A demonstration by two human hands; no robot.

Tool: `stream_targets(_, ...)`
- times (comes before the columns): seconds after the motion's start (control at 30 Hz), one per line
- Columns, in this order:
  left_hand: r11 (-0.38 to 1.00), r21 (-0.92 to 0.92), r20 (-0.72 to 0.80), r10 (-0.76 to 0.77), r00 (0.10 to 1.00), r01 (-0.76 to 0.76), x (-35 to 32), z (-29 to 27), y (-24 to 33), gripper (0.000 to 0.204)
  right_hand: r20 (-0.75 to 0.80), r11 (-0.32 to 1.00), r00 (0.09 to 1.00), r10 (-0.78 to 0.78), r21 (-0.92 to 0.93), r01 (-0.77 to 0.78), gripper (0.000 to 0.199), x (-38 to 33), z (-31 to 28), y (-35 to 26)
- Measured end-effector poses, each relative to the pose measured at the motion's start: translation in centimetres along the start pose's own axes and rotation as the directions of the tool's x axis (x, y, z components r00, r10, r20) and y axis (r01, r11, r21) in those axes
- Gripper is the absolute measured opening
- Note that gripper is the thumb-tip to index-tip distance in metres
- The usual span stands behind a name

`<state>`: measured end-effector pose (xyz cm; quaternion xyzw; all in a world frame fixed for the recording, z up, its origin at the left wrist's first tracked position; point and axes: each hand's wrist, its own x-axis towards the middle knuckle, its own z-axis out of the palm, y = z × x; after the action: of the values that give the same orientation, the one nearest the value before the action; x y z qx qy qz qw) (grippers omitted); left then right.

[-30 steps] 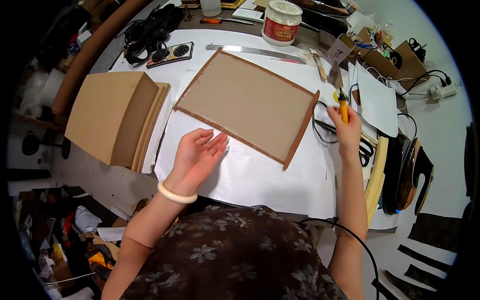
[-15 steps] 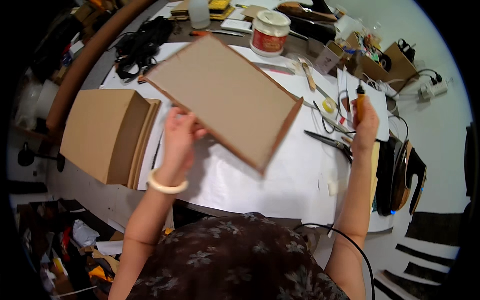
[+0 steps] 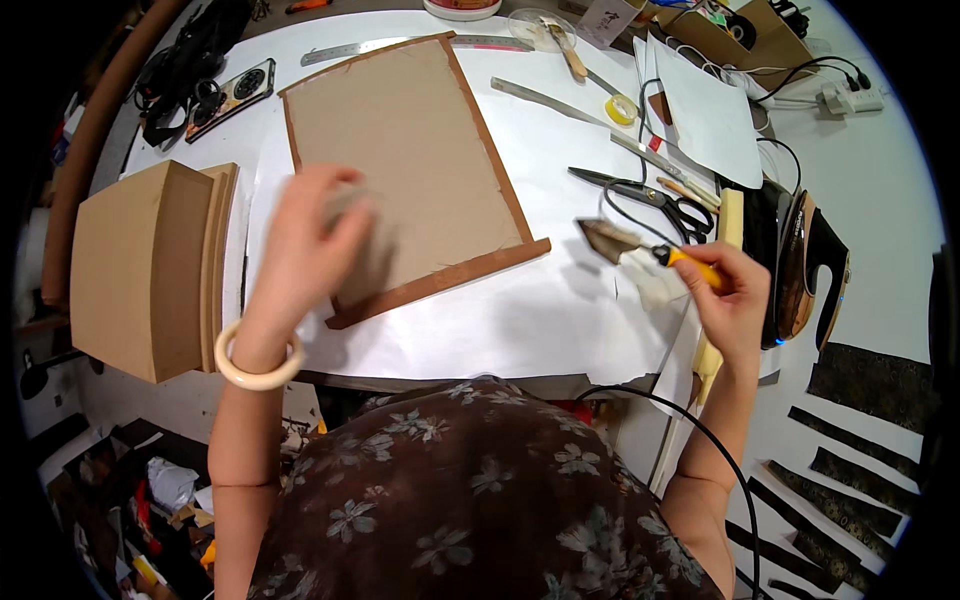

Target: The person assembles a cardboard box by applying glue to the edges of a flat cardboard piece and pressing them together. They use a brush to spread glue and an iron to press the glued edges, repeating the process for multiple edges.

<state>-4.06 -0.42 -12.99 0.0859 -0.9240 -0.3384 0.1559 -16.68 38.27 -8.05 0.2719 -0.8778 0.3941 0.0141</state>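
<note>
A grey-beige board (image 3: 405, 150) with brown material folded over its edges lies on the white-covered table. Its near brown strip (image 3: 440, 280) sticks out past both corners. Over the board's left side hovers my left hand (image 3: 315, 230), blurred, fingers apart and nothing in them. To the right, my right hand (image 3: 735, 295) is closed around an orange-handled tool (image 3: 700, 270) with a black end. A small triangular metal blade (image 3: 608, 238) shows just beyond that end; whether it belongs to the tool I cannot tell. Black scissors (image 3: 650, 195) lie beyond my right hand.
A cardboard box (image 3: 135, 270) stands at the left, a phone (image 3: 232, 98) behind it. Steel rulers (image 3: 550, 98), yellow tape (image 3: 621, 109) and a brush (image 3: 570, 55) lie beyond the board. An iron (image 3: 800, 265) stands at the right edge, near white sheets (image 3: 705, 105).
The board was tilted up in my left hand; now it lies flat, turned, and released. My right hand has come nearer with the orange-handled tool, which now points left. The view has shifted.
</note>
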Motion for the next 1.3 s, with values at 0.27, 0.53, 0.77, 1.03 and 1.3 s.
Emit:
stream_targets(0.27,0.998,-0.007,0.411,0.067,0.909,-0.07,1.2,6.5,6.4,0.028,0.126,0.993,0.992,-0.027,-0.115,0.041,0.018,-0.8,2.5,0.2)
stream_targets(0.53,0.971,-0.236,0.378,0.064,0.923,0.029,0.5,7.7,3.3,0.019,0.219,0.963,0.949,0.225,0.098,-0.251,0.038,2.6,9.5,0.9)
stream_targets(0.77,0.977,-0.212,0.372,0.079,0.925,0.002,-0.1,7.9,4.0,0.022,0.339,0.941,0.924,0.175,0.219,-0.258,0.028,3.3,12.0,1.3)
stream_targets(1.03,0.985,-0.165,0.461,0.116,0.88,-0.044,1.4,8.7,5.7,0.025,0.361,0.865,0.914,0.186,0.381,-0.326,0.021,2.8,11.9,1.5)
stream_targets(1.3,0.993,-0.076,0.3,0.107,0.948,-0.088,0.8,11.0,6.7,0.025,0.27,0.826,0.956,0.113,0.51,-0.242,0.021,2.4,12.9,3.3)
